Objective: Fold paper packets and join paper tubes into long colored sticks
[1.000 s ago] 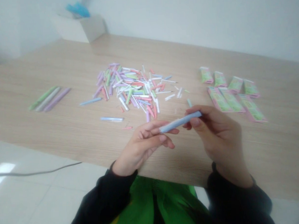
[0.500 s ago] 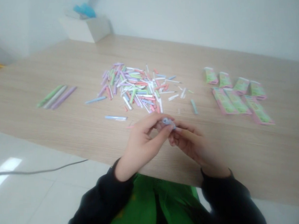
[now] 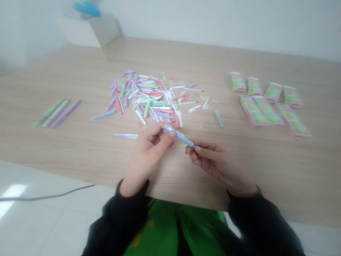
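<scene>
We have both hands on one slim blue pen (image 3: 179,136), raised above the near part of the desk (image 3: 172,180), between us and the heap of coloured pen parts (image 3: 147,108). Our left hand (image 3: 150,149) pinches its upper end between thumb and fingers; our right hand (image 3: 212,158) has thumb and fingertips closed about the lower end, so the barrel slants down from left to right. We judge this to be fine two-handed work at the pen's end, and it should go best if our left grip stays firm and steady while the right fingertips do the small movements. We would push or turn along the barrel's own line, since a sideways force might bend a thin part or make it slip. Light pressure seems enough for what looks like smooth, narrow plastic. The picture is soft, so we cannot tell how the parts at the tip sit; a close look there would help. Working over bare desk also makes sense: a dropped piece would be easier to find here than among the heap or beside the blue pen lying behind our left hand (image 3: 124,135).
</scene>
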A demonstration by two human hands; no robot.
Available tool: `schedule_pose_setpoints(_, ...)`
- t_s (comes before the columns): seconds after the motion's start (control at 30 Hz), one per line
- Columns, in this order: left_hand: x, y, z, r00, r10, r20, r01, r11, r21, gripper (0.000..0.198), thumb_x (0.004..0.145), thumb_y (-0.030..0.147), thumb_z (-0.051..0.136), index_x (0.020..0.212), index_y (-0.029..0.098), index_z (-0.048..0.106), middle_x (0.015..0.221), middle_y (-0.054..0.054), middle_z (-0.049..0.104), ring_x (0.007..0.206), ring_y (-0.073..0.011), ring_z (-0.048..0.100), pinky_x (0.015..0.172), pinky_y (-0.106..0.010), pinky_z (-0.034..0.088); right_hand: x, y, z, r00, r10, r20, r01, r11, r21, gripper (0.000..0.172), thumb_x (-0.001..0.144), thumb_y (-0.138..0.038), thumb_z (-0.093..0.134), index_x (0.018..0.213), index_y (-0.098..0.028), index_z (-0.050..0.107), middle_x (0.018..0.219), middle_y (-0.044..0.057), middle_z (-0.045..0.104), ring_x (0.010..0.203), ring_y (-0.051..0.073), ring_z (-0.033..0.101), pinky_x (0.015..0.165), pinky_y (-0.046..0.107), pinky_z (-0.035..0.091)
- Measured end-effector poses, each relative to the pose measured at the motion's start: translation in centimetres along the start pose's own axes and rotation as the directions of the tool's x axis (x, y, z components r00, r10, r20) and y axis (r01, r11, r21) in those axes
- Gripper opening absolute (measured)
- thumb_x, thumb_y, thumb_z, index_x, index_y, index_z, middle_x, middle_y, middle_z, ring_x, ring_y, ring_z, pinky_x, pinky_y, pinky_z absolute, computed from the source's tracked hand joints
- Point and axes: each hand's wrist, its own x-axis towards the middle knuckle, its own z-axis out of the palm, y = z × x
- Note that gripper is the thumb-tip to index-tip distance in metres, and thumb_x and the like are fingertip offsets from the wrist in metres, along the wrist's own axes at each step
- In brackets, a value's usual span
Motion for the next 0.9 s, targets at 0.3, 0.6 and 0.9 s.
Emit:
schedule_pose_setpoints(0.3, 0.0, -0.6, -0.8, 1.0, -0.011, -0.009, 0.01, 0.993, -0.117, 0.013, 0.093, 0.033, 0.074, 0.09, 0.021, 0.078, 0.067, 0.001, 0.062, 0.066, -0.0121, 0.056, 0.067, -0.022, 0.045, 0.0, 0.1, 0.2, 0.999, 0.027, -0.026, -0.025, 0.997, 0.066, 0.019, 0.079, -0.022, 0.083, 0.097, -0.017, 0.083, 0.086, 0.001, 0.076, 0.068, 0.006, 0.065, 0.068, 0.016, 0.057)
schedule_pose_setpoints(0.6, 0.1, -0.9, -0.5, 0.998, -0.042, -0.051, 0.028, 0.967, -0.252, 0.011, 0.088, 0.03, 0.078, 0.089, 0.019, 0.077, 0.067, 0.002, 0.065, 0.063, -0.0094, 0.06, 0.064, -0.019, 0.047, -0.1, 0.3, -0.7, 0.982, -0.138, -0.128, 0.124, 0.986, -0.111, 0.019, 0.078, -0.029, 0.079, 0.095, -0.02, 0.079, 0.077, 0.0, 0.069, 0.061, 0.008, 0.058, 0.057, 0.021, 0.052)
schedule_pose_setpoints(0.9, -0.1, 0.1, 0.3, 0.999, -0.018, -0.031, 0.018, 1.0, 0.015, 0.008, 0.088, 0.026, 0.074, 0.09, 0.019, 0.071, 0.07, 0.001, 0.068, 0.061, -0.0137, 0.063, 0.063, -0.026, 0.05, -3.3, -2.9, -7.4, 0.821, -0.499, -0.277, -0.057, 0.411, -0.91, 0.021, 0.086, -0.033, 0.065, 0.096, -0.018, 0.076, 0.068, 0.002, 0.07, 0.058, 0.017, 0.066, 0.056, 0.03, 0.053)
